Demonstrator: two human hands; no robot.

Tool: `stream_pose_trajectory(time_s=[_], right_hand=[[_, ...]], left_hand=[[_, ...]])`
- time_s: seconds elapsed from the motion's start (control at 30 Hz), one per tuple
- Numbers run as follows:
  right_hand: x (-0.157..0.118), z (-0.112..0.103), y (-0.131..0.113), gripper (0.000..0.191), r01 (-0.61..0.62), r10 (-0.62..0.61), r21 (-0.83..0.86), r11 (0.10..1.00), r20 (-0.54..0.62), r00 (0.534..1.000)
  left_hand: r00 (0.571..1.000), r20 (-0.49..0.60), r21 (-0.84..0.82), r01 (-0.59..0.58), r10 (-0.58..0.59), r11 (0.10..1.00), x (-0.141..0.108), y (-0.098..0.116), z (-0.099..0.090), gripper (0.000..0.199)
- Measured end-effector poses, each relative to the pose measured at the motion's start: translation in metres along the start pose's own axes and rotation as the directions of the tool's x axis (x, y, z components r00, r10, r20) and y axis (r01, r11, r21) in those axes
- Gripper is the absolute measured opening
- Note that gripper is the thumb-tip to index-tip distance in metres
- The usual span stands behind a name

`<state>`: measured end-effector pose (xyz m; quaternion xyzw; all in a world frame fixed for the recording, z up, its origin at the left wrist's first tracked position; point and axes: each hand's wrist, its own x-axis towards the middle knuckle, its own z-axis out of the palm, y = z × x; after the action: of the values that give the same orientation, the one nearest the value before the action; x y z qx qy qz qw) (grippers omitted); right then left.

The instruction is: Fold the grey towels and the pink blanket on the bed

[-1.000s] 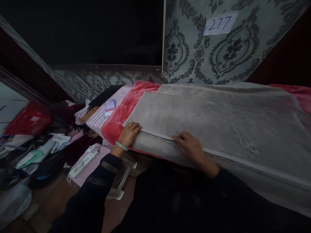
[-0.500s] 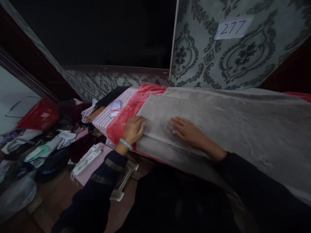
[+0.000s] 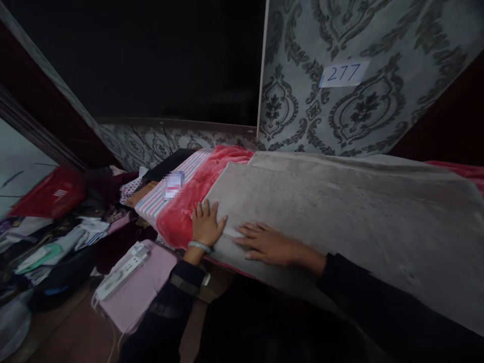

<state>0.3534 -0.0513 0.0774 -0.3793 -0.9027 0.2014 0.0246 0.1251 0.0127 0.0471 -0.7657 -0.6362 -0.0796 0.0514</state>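
A grey plush blanket [image 3: 325, 206] lies folded over a red fleece layer [image 3: 177, 219], with striped cloth [image 3: 151, 204] showing at the left end. My left hand [image 3: 207, 225] rests with spread fingers at the blanket's left edge, partly over the red fleece; a pale bracelet circles the wrist. To its right, my right hand [image 3: 264, 244] lies palm down and flat on the grey surface near the front edge, fingers stretched to the left. Neither hand grasps anything.
A power strip [image 3: 123, 277] sits on a pink surface [image 3: 151, 277] at lower left. Beyond it are piled clothes [image 3: 71, 242] and a red basket [image 3: 53, 194]. Behind the bedding, a large black screen [image 3: 151, 60] hangs beside a paper marked 277 [image 3: 344, 73].
My right hand has moved left and toward the front edge, now flat on the blanket. My left hand's fingers have spread, pointing away from me. The front fold appears flatter, and the view has shifted.
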Motion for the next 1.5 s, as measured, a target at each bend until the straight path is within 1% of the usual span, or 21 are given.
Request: stream_pose_trajectory(time_s=[0.07,0.17,0.23,0.37,0.43,0.47,0.5,0.57,0.6,0.63,0.67,0.7,0.77,0.83,0.9,0.97,1.07,1.17,1.33,1.43,1.5], right_hand=[[0.004,-0.018,0.005,0.060,-0.004,0.005,0.029,1.000,-0.035,0.999],[0.017,-0.027,0.015,0.063,-0.169,0.154,-0.053,0.984,-0.217,0.964],[0.024,-0.018,0.021,0.064,-0.192,0.162,-0.105,0.976,-0.243,0.956],[0.032,0.014,0.026,0.062,-0.074,0.052,-0.095,0.993,-0.214,0.975],[0.033,0.021,0.027,0.063,-0.038,0.022,-0.067,0.997,-0.231,0.973],[0.033,0.022,0.028,0.064,-0.023,0.010,-0.052,0.998,-0.236,0.972],[0.032,0.022,0.028,0.064,-0.009,0.001,-0.035,0.999,-0.242,0.970],[0.031,0.018,0.028,0.063,0.013,-0.012,0.002,1.000,-0.254,0.967],[0.031,0.017,0.028,0.062,0.020,-0.015,0.019,1.000,-0.255,0.967],[0.031,0.016,0.028,0.061,0.025,-0.016,0.035,0.999,-0.251,0.968],[0.031,0.015,0.028,0.061,0.028,-0.015,0.049,0.998,-0.241,0.971],[0.031,0.015,0.028,0.061,0.028,-0.013,0.062,0.998,-0.228,0.973],[0.031,0.015,0.027,0.063,0.025,-0.007,0.080,0.996,-0.213,0.977],[0.031,0.016,0.026,0.063,0.029,-0.008,0.096,0.995,-0.209,0.978],[0.030,0.015,0.025,0.062,0.043,-0.017,0.118,0.992,-0.210,0.978],[0.028,0.013,0.024,0.061,0.053,-0.022,0.138,0.989,-0.216,0.976],[0.027,0.010,0.024,0.059,0.059,-0.027,0.134,0.989,-0.233,0.972],[0.030,0.006,0.025,0.056,0.062,-0.040,0.088,0.994,-0.240,0.970],[0.033,-0.006,0.031,0.054,-0.008,0.007,0.000,1.000,-0.274,0.962],[0.011,-0.023,0.050,0.063,-0.168,0.152,-0.019,0.986,-0.333,0.930],[-0.024,-0.037,0.074,0.065,-0.316,0.298,0.008,0.949,-0.358,0.885]], left_hand=[[1.000,0.008,0.011,0.012,-0.012,1.000,0.000,0.003,-0.002,0.067],[0.999,0.035,0.036,0.014,-0.015,0.999,0.001,0.001,-0.003,0.066],[0.998,0.070,0.051,-0.001,-0.002,0.999,0.001,-0.004,-0.006,0.065],[0.991,0.133,0.051,-0.033,0.026,0.998,0.011,-0.007,-0.019,0.061],[0.980,0.125,-0.010,-0.154,0.154,0.988,0.028,0.003,-0.027,0.060],[0.954,0.135,-0.069,-0.261,0.268,0.963,0.040,0.012,-0.031,0.060],[0.903,0.159,-0.146,-0.380,0.400,0.914,0.054,0.022,-0.033,0.060],[0.754,0.224,-0.297,-0.551,0.618,0.780,0.085,0.047,-0.032,0.060],[0.688,0.253,-0.337,-0.596,0.680,0.729,0.101,0.059,-0.029,0.060],[0.644,0.277,-0.344,-0.627,0.713,0.699,0.117,0.070,-0.024,0.060],[0.623,0.289,-0.326,-0.650,0.727,0.686,0.131,0.079,-0.018,0.060],[0.618,0.291,-0.295,-0.668,0.730,0.683,0.143,0.086,-0.012,0.061],[0.639,0.271,-0.234,-0.682,0.720,0.693,0.160,0.093,0.001,0.063],[0.706,0.235,-0.190,-0.641,0.668,0.744,0.170,0.092,0.010,0.064],[0.813,0.218,-0.141,-0.521,0.540,0.842,0.177,0.082,0.013,0.063],[0.906,0.228,-0.080,-0.348,0.357,0.934,0.183,0.066,0.011,0.062],[0.966,0.225,0.000,-0.134,0.131,0.991,0.196,0.038,0.008,0.064],[0.981,0.173,-0.010,-0.090,0.091,0.996,0.210,0.023,0.009,0.066],[0.988,0.131,-0.010,-0.081,0.082,0.997,0.207,0.031,0.003,0.067],[0.989,-0.018,0.000,-0.146,0.146,0.989,0.199,0.029,-0.002,0.063],[0.971,-0.081,-0.013,-0.227,0.225,0.974,0.198,0.024,-0.003,0.058]])
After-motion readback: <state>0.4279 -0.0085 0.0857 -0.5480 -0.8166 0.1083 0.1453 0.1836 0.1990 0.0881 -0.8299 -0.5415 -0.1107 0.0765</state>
